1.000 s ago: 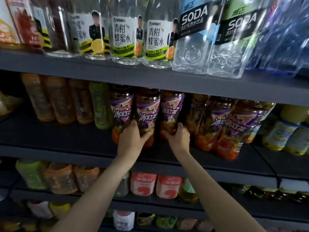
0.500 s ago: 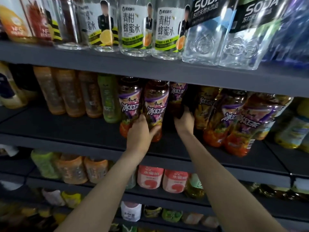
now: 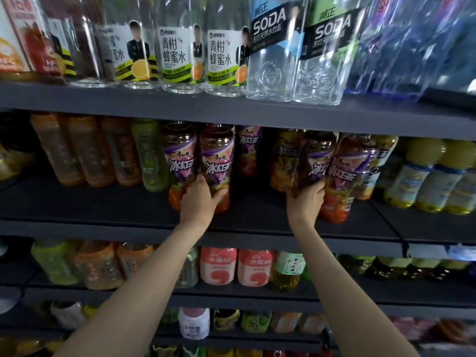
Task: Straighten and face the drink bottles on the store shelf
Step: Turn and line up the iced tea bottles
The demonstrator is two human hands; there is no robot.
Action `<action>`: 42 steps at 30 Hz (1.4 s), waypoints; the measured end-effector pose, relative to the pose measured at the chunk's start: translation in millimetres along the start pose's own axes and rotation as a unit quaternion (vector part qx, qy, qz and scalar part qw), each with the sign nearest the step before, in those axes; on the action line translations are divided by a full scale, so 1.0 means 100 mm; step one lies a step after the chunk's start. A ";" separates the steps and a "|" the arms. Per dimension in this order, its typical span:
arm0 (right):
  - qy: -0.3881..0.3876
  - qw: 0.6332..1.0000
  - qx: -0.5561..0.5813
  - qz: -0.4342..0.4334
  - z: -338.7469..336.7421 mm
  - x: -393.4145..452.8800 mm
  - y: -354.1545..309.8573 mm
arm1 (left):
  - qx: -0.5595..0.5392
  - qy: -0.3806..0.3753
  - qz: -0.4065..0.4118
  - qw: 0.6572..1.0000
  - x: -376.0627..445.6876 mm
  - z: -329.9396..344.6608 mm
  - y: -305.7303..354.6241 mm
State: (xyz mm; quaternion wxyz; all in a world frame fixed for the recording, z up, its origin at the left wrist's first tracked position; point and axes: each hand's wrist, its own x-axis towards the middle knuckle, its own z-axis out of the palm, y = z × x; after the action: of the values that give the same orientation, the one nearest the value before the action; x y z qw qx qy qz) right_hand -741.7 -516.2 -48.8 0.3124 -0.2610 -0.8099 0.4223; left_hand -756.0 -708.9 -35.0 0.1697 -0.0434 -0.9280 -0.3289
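Iced-tea bottles with purple and orange labels stand on the dark middle shelf [image 3: 103, 210]. My left hand [image 3: 199, 200] grips the base of one front iced-tea bottle [image 3: 217, 161], label facing out, with a twin bottle [image 3: 179, 161] touching its left side. A third iced-tea bottle [image 3: 247, 150] stands further back, leaving a gap in front of it. My right hand [image 3: 305, 202] grips the lower part of a tilted iced-tea bottle [image 3: 318, 161] in the right group, beside another leaning bottle [image 3: 346, 176].
The top shelf holds clear honey-water bottles [image 3: 177, 52], soda bottles [image 3: 273, 55] and blue bottles. Orange and green tea bottles [image 3: 149, 153] stand left of the iced tea, yellow drinks [image 3: 422, 173] to the right. Lower shelves carry pink peach drinks [image 3: 217, 265] and other bottles.
My right hand let go of the third bottle after pushing it back, and moved right to grip a tilted bottle in the right group. My left hand stayed on its bottle.
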 end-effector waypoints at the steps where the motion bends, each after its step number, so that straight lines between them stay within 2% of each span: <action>1: 0.000 1.000 -0.006 0.005 0.02 0.02 0.01 | 0.003 0.000 -0.002 1.000 0.00 0.00 0.00; 4: -0.003 1.000 0.006 -0.023 0.11 -0.05 0.00 | 0.005 0.003 -0.006 1.000 0.01 0.02 -0.02; 8: -0.045 0.996 0.025 -0.075 0.33 -0.16 -0.14 | 0.004 0.007 -0.003 1.000 0.02 0.03 -0.02; 12: -0.098 0.991 0.017 -0.089 0.59 -0.09 -0.37 | 0.003 0.007 -0.012 1.000 0.03 0.05 -0.01; 17: -0.111 0.990 -0.001 -0.088 0.85 0.03 -0.49 | 0.002 0.008 -0.007 1.000 0.03 0.08 -0.03; 22: -0.143 0.984 -0.003 -0.106 0.83 0.08 -0.42 | 0.000 0.009 -0.002 1.000 0.03 0.08 -0.05; 24: -0.123 0.981 -0.012 -0.149 0.70 0.04 -0.33 | 0.003 0.004 -0.007 1.000 0.03 0.07 -0.04; 26: -0.068 0.970 -0.033 -0.229 0.49 -0.01 -0.26 | 0.004 0.004 -0.009 1.000 0.02 0.07 -0.03; 29: 0.037 0.932 -0.057 -0.357 0.14 -0.04 -0.27 | 0.000 0.001 -0.008 1.000 -0.01 0.06 0.00; 31: 0.103 0.907 -0.074 -0.400 -0.07 -0.03 -0.28 | -0.019 -0.005 -0.010 1.000 -0.04 0.05 0.02; 33: 0.171 0.908 -0.074 -0.376 -0.27 0.01 -0.24 | -0.037 -0.011 -0.014 0.999 -0.07 0.03 0.03; 35: 0.215 0.932 -0.064 -0.285 -0.48 0.03 -0.15 | -0.043 -0.019 -0.023 0.999 -0.07 0.02 0.05; 36: 0.212 0.951 -0.053 -0.221 -0.56 0.05 -0.09 | -0.040 -0.023 -0.031 0.998 -0.07 0.02 0.07; 39: 0.102 0.995 -0.023 -0.008 -0.68 0.13 0.10 | -0.031 -0.034 -0.055 0.997 -0.05 0.01 0.12; 40: 0.065 0.997 -0.024 0.028 -0.68 0.15 0.15 | -0.029 -0.038 -0.059 0.997 -0.05 0.01 0.12; 42: 0.048 0.997 -0.042 0.036 -0.70 0.14 0.20 | -0.029 -0.048 -0.062 0.996 -0.05 0.01 0.11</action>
State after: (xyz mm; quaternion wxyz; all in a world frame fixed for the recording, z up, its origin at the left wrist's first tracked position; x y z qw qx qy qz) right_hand -696.8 -460.2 -29.9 0.3246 -0.3232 -0.8008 0.3859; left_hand -749.2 -699.8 -30.8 0.1028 -0.0065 -0.9261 -0.3630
